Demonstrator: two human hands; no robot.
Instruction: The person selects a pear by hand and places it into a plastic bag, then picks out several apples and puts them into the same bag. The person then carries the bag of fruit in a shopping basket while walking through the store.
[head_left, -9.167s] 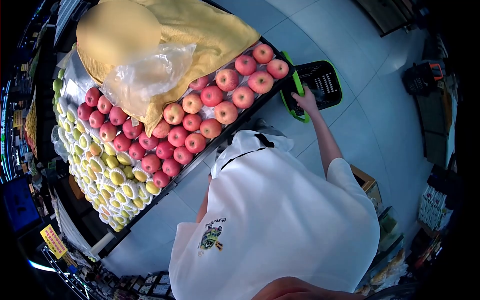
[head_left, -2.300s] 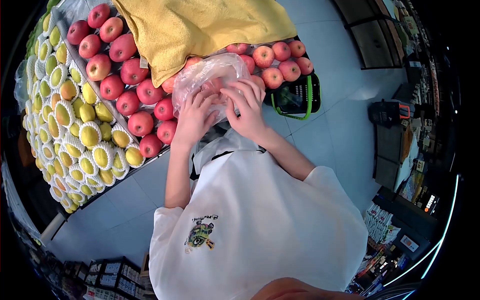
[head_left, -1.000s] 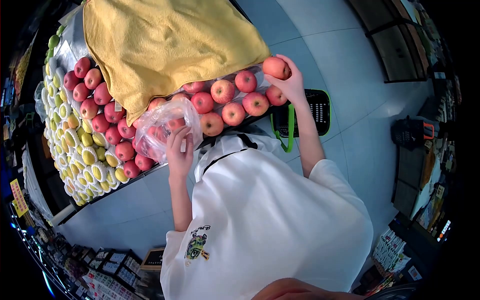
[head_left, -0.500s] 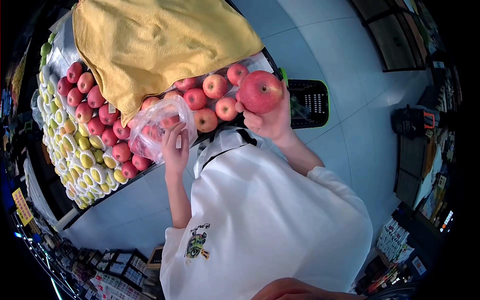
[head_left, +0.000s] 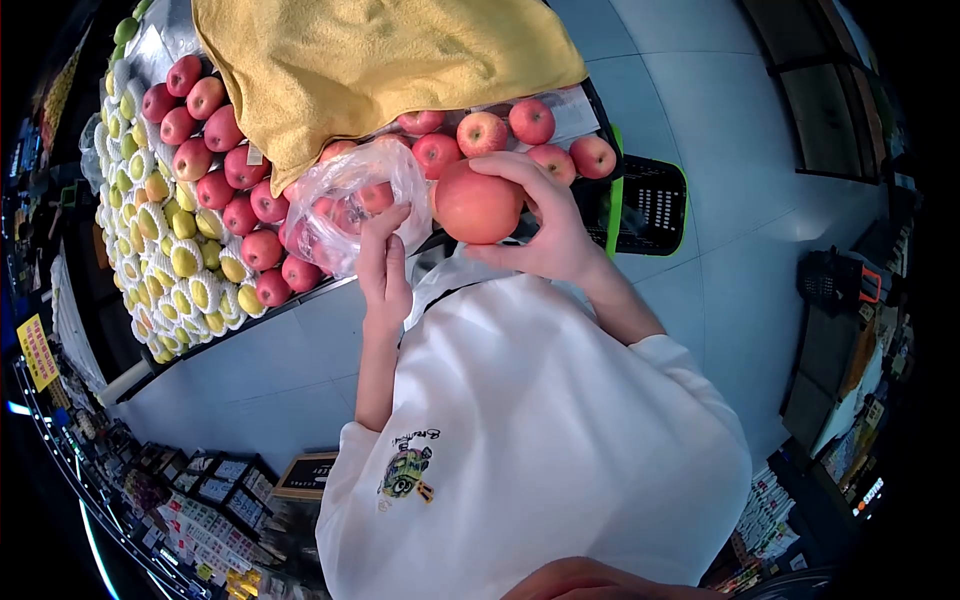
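My right hand (head_left: 548,222) is wrapped round the right side of a large red apple (head_left: 478,203), thumb below and fingers over the top. The apple is held just right of a clear plastic bag (head_left: 345,185). The bag's mouth is spread open, and red apples show in and through the thin film. At the bag's near right edge, my left hand (head_left: 385,262) grips the film with fingers folded. Loose red apples (head_left: 482,134) lie behind the held apple on the display stand.
A yellow towel (head_left: 390,60) covers the back of the stand. Green-yellow fruit in white foam nets (head_left: 186,261) fills its left side. A black basket with a green rim (head_left: 655,205) is on the floor to the right. Dark shelving (head_left: 820,90) stands farther right.
My right hand has brought the apple left, closer to the bag, and turned it over. My left hand stays at the bag's edge with its fingers more folded. The whole view has shifted slightly.
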